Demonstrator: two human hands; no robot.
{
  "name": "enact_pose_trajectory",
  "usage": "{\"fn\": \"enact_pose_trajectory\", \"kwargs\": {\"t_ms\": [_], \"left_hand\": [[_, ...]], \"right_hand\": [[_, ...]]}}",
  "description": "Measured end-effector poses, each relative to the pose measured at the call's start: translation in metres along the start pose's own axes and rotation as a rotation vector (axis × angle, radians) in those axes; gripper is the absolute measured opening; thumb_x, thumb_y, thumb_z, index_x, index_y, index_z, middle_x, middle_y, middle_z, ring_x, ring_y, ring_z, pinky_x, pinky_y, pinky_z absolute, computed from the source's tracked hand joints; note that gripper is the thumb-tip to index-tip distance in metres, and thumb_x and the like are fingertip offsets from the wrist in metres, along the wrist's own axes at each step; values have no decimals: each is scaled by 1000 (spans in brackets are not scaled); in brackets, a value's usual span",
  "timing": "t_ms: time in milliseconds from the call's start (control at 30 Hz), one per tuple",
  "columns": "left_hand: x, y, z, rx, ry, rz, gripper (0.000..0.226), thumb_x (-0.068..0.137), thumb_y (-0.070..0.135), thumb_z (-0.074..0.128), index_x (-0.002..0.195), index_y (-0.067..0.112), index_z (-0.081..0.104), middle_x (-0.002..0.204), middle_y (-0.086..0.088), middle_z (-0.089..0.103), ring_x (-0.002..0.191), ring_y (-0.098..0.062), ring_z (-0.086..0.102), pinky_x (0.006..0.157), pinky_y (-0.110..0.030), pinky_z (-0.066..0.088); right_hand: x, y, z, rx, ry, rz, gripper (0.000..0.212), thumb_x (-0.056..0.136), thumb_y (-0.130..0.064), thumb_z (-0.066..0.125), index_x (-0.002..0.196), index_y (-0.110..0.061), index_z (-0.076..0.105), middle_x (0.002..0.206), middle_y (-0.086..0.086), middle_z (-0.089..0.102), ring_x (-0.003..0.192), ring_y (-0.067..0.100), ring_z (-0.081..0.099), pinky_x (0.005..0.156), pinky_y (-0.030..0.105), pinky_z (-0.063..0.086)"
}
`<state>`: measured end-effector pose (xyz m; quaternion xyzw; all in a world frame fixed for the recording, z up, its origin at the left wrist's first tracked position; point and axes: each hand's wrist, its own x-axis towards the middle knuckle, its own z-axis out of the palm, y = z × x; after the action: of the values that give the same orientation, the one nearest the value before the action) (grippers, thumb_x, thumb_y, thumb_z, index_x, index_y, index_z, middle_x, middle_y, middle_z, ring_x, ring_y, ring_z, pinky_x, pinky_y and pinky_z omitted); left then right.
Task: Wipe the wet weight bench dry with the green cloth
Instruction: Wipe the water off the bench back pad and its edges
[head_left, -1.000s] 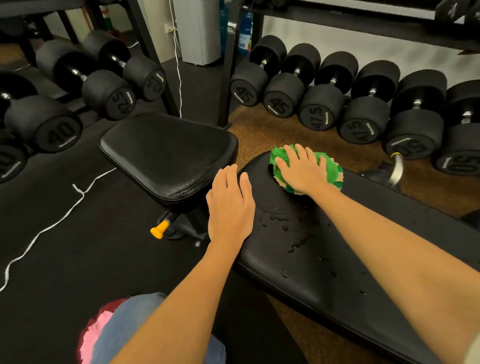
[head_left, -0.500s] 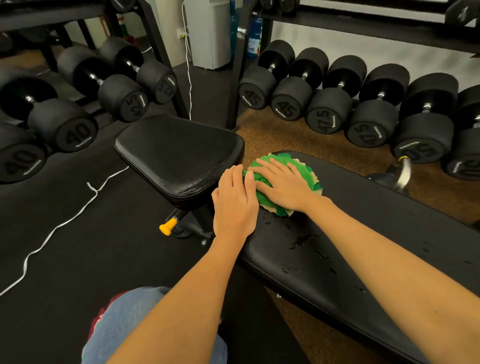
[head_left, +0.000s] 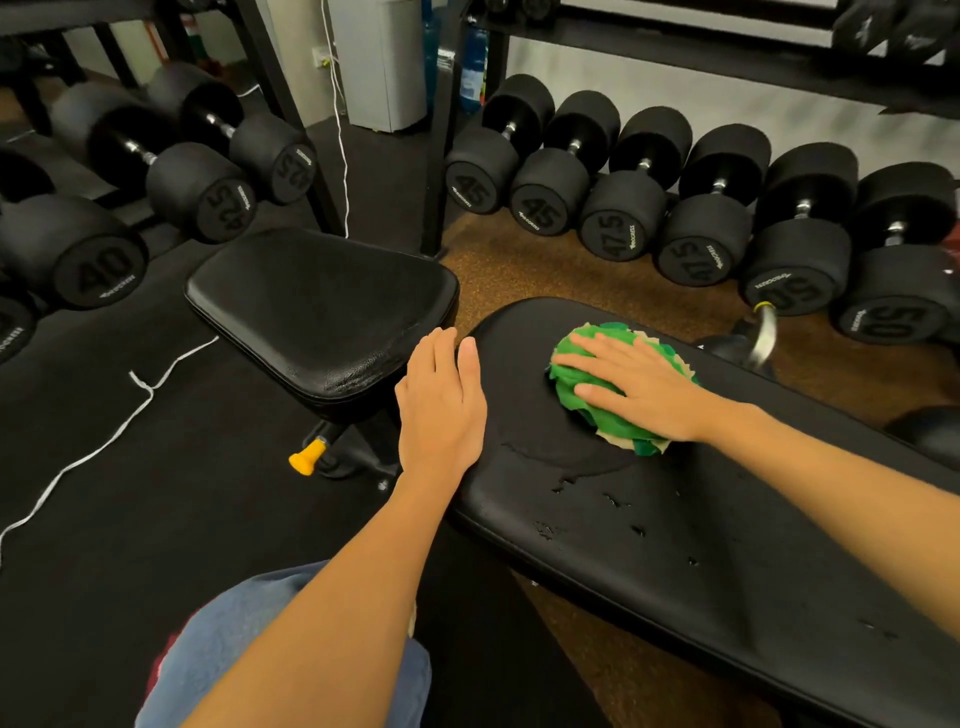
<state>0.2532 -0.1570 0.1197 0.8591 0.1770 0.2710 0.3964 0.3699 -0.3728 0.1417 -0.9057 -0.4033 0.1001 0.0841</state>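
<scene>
Nearest on the worktop (head_left: 701, 597): droplets (head_left: 618, 501), still unwiped. Just past them, left hand (head_left: 441, 400) flat on the worktop's edge, grip released, likely for bracing. Beyond the droplets, right hand (head_left: 631, 382) pressing the cloth (head_left: 608, 402) onto the worktop, fingers straight, nothing clenched, presumably to soak up water. Cloth now further from the left hand than half a second ago, a dull wiped patch left between. Behind the worktop, dumbbells (head_left: 618, 218).
</scene>
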Motion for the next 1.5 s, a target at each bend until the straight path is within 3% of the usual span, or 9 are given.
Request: {"fn": "enact_pose_trajectory", "kwargs": {"t_ms": [267, 367, 700, 867, 1067, 1233, 1333, 1400, 1500], "left_hand": [[2, -1, 1, 12, -9, 14, 64, 94, 57, 8, 126, 22, 51, 134, 6, 50, 127, -13, 41, 103, -37, 29], [2, 2, 1, -3, -17, 2, 64, 94, 56, 7, 124, 22, 52, 132, 6, 51, 127, -13, 41, 103, -38, 29], [3, 1, 0, -45, 27, -29, 64, 94, 57, 11, 129, 21, 50, 134, 6, 52, 128, -11, 41, 101, -35, 34], [0, 6, -5, -89, 54, -42, 63, 94, 57, 12, 129, 21, 50, 132, 6, 52, 125, -10, 42, 92, -24, 25], [-2, 10, -10, -119, 16, -90, 43, 102, 43, 23, 127, 21, 51, 130, 9, 51, 125, -10, 41, 92, -22, 21], [-2, 12, -12, -131, 0, -104, 39, 103, 38, 25, 124, 18, 53, 115, 18, 46, 118, -5, 41, 91, -20, 21], [-4, 14, -13, -162, -3, -109, 38, 104, 36, 27, 118, 14, 55, 108, 11, 52, 96, 9, 34, 86, -19, 21], [-4, 15, -13, -164, -5, -113, 39, 104, 37, 27, 118, 14, 55, 114, 5, 56, 94, 12, 28, 86, -20, 22], [-3, 15, -13, -152, -7, -103, 38, 104, 37, 27, 118, 15, 55, 110, 9, 54, 97, 8, 30, 86, -21, 22]], "right_hand": [[46, -7, 3, 33, 46, 424, 54, 97, -59, 21, 149, -45, 15, 161, -10, 1, 148, 20, 1, 115, 54, -2], [71, -23, 2, 46, 69, 497, 58, 98, -58, 19, 151, -36, 12, 161, -4, 0, 148, 24, -1, 115, 54, -3], [54, -101, 21, 36, 73, 12, 50, 99, -51, 29, 147, -42, 24, 159, -13, 13, 148, 15, 5, 117, 47, 0], [20, -94, 24, 41, 36, -50, 52, 94, -63, 25, 144, -50, 22, 158, -19, 10, 147, 9, 4, 118, 45, 0], [-6, -49, 12, 8, 48, 164, 53, 87, -72, 15, 139, -62, 15, 158, -21, 4, 148, 15, -2, 117, 52, -6], [4, 15, 14, -24, 148, 470, 59, 74, -87, 3, 132, -72, 6, 160, 9, 12, 147, 36, 0, 116, 57, 2], [22, 21, 9, 37, 224, 649, 66, 89, -71, 29, 147, -44, 17, 154, 16, 27, 140, 45, 18, 114, 53, 13], [34, 13, 4, 77, 343, 669, 60, 93, -55, 42, 138, -16, 39, 138, 18, 48, 128, 44, 36, 107, 50, 27], [52, -6, 0, 174, 428, 619, 38, 96, -30, 48, 124, -4, 48, 121, 21, 57, 115, 40, 47, 94, 43, 34]]}}
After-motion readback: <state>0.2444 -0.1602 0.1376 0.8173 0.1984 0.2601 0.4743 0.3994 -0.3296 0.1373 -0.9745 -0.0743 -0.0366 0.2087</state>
